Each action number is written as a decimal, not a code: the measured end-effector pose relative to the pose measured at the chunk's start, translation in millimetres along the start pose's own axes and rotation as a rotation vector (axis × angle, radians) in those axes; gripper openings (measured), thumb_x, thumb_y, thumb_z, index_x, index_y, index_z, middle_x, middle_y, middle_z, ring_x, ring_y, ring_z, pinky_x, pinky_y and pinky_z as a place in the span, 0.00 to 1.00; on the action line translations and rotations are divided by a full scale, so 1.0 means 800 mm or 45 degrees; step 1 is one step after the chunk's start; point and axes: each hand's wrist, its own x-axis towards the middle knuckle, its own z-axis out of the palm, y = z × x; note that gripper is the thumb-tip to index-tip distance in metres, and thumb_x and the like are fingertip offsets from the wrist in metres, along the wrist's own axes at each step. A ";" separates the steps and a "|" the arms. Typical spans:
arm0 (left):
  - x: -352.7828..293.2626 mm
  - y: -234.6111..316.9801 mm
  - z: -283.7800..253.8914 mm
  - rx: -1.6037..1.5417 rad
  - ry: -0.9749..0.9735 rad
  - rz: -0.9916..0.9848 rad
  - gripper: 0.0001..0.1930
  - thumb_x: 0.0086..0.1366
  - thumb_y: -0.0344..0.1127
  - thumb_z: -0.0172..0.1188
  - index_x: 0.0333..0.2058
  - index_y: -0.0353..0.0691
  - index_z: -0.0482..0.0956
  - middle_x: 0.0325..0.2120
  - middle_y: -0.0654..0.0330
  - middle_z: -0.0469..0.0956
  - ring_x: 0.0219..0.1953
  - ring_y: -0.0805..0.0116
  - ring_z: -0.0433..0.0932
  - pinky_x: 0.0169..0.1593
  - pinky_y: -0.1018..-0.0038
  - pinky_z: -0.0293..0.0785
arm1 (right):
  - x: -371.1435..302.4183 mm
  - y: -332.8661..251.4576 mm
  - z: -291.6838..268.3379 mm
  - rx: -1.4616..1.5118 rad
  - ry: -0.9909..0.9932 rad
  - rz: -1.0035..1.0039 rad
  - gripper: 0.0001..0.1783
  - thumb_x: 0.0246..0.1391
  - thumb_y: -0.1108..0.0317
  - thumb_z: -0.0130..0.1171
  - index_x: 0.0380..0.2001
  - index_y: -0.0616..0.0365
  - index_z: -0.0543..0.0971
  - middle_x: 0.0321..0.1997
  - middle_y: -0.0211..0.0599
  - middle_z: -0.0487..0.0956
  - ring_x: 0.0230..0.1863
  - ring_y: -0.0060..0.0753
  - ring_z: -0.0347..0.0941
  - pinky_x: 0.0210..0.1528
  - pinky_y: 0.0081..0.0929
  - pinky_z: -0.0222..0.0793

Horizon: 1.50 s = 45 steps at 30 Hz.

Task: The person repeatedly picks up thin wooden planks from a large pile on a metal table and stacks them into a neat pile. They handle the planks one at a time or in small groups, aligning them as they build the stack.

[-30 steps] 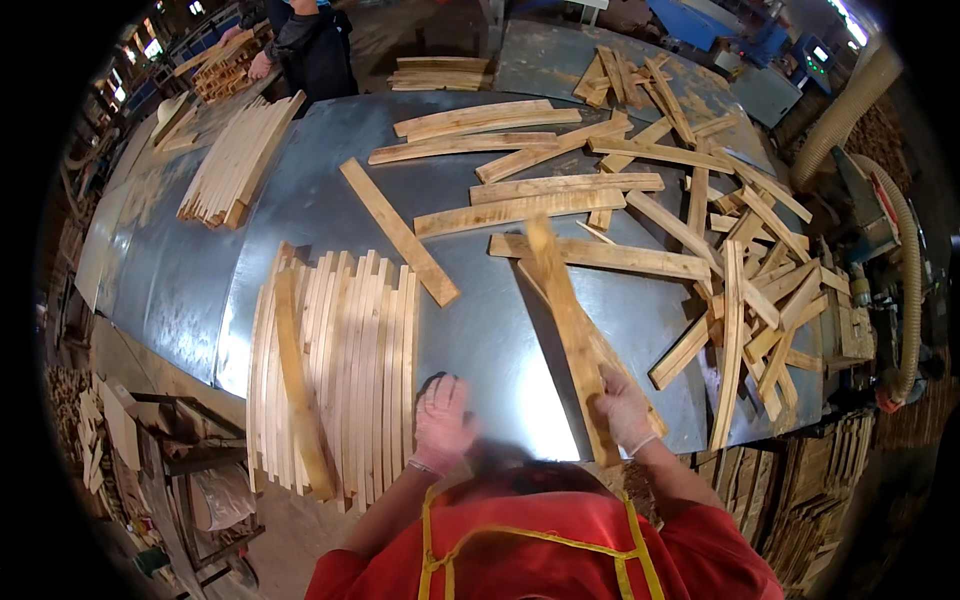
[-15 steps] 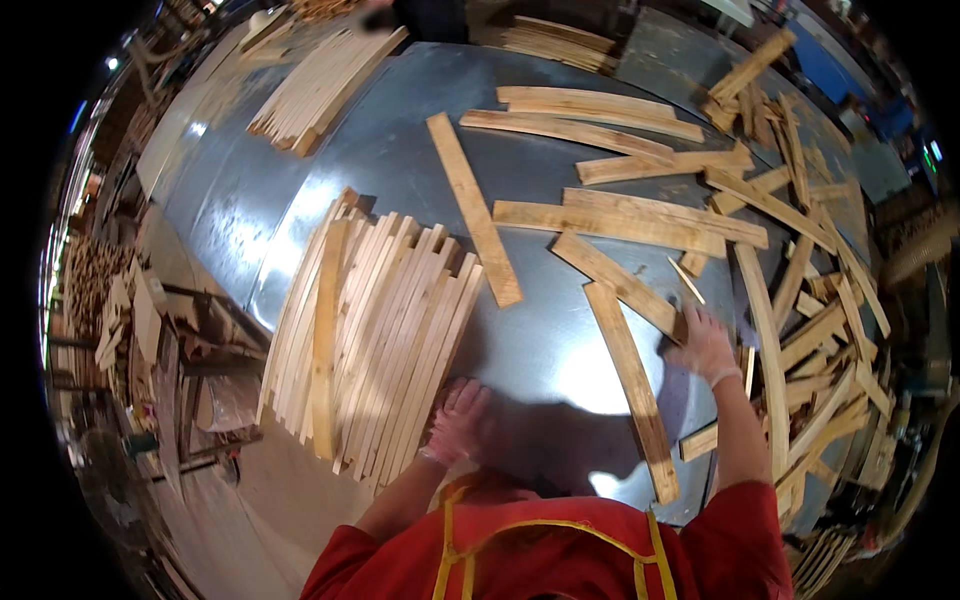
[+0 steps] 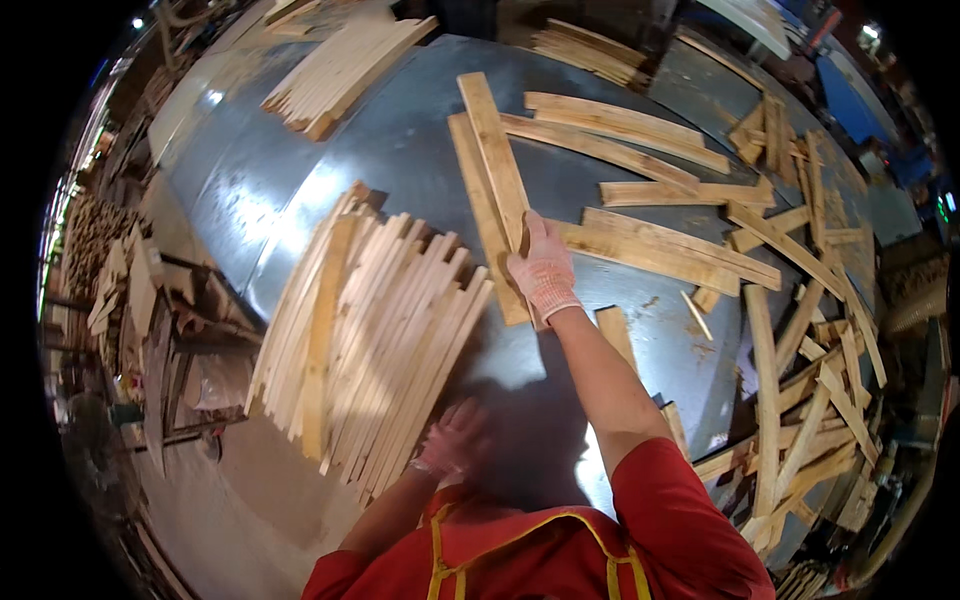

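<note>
Right palm and thumb's grip face are partly hidden by the back of the right hand (image 3: 545, 265), in a thin pale glove. Left hand (image 3: 455, 438) is blurred and in shadow, finger detail lost; cannot tell whether it presses, grips or just rests. A brown wooden plank (image 3: 617, 340) runs under the bare right forearm (image 3: 607, 375), middle covered. Black lens rim cuts the outer scene; the far ends of the workshop are dim.

Right hand is closed around a light-brown, long, flat wooden plank (image 3: 494, 150), near its lower end. Most of the plank extends forward and slightly left of the fingers; a short end shows by the wrist. It overlaps a second tan flat wooden plank (image 3: 482, 220) lying just left on the grey sheet-metal table (image 3: 250, 215); cannot tell if the two touch.

Right arm reaches forward and inward from the red short sleeve (image 3: 680, 520), back of hand facing up. Left arm is bent close to the body, hand low by the near right edge of a stack of pale, narrow wooden strips (image 3: 400, 340). A yellowish-brown strip (image 3: 328, 340) lies on top of that stack. Jumbled brown wooden planks (image 3: 765, 400) lie at right.
</note>
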 end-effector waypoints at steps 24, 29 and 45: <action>0.014 0.008 -0.028 0.151 0.054 0.243 0.30 0.64 0.43 0.66 0.63 0.37 0.76 0.62 0.49 0.74 0.67 0.43 0.71 0.72 0.50 0.65 | -0.257 0.046 -0.072 0.930 -0.204 0.504 0.55 0.46 0.74 0.66 0.80 0.58 0.60 0.45 0.45 0.83 0.33 0.28 0.77 0.30 0.29 0.74; 0.033 0.016 -0.039 -0.886 -0.038 -0.170 0.35 0.65 0.41 0.67 0.69 0.38 0.70 0.61 0.48 0.77 0.61 0.41 0.76 0.67 0.51 0.72 | -0.487 -0.017 0.019 0.882 -0.342 0.650 0.64 0.51 0.68 0.69 0.85 0.49 0.43 0.52 0.55 0.83 0.43 0.41 0.83 0.45 0.33 0.83; 0.017 0.046 -0.063 0.689 0.270 0.100 0.42 0.59 0.45 0.71 0.72 0.46 0.67 0.71 0.52 0.65 0.75 0.49 0.61 0.73 0.47 0.59 | -0.622 0.272 -0.255 -0.804 0.383 0.829 0.54 0.45 0.49 0.75 0.74 0.53 0.66 0.71 0.48 0.71 0.73 0.54 0.66 0.77 0.57 0.54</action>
